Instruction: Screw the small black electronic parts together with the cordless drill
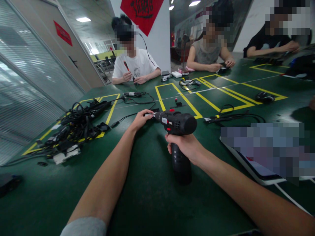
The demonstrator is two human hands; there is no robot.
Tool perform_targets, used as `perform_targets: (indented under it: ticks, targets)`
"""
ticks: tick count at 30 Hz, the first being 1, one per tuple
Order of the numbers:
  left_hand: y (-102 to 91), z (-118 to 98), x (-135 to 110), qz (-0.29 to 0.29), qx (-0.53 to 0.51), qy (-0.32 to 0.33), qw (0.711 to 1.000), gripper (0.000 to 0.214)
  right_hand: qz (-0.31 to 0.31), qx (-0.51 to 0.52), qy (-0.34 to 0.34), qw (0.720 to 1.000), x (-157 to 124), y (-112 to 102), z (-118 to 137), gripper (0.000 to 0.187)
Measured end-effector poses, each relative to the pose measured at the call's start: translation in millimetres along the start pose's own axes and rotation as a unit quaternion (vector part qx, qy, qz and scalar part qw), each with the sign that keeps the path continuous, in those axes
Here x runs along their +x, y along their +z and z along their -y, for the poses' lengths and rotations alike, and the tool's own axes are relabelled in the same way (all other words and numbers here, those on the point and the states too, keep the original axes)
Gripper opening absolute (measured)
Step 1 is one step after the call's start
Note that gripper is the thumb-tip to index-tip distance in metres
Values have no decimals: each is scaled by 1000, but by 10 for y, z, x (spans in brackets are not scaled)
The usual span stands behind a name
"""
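A black cordless drill [177, 124] with red trim is held upright above the green table [147, 196]. My right hand [185, 146] is wrapped round its handle. My left hand [141, 118] reaches to the drill's nose, and its fingers pinch a small silvery bit [148, 114] at the chuck. The drill's base stands close to the table surface.
A tangle of black cables and chargers [73, 127] lies at the left. More cables [228, 114] and a tablet [256, 167] lie at the right. Yellow tape boxes mark the table. Three other people sit along the far edge, and a black mouse [264, 96] rests far right.
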State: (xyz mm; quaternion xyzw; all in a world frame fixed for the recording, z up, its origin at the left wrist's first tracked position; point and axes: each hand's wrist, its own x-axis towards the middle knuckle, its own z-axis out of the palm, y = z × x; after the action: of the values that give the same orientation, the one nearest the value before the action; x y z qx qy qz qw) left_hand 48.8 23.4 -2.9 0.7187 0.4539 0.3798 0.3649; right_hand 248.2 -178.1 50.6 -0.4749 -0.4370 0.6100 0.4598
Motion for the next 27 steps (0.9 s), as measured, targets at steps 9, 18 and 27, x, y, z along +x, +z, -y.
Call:
perform_targets:
  ticks: [9,18,27]
  targets:
    - [9,-71,-32,-7,25,5,1000,34,-2,-4,5,1000,-24,18,45,7]
    - [9,-104,-49,-8,34,1,999,32,-1,-6,8,1000,-27,12,43,8]
    - [19,-75,-35,-8,27,1,1000,32,0,-11,16,1000,-54,28,85,10]
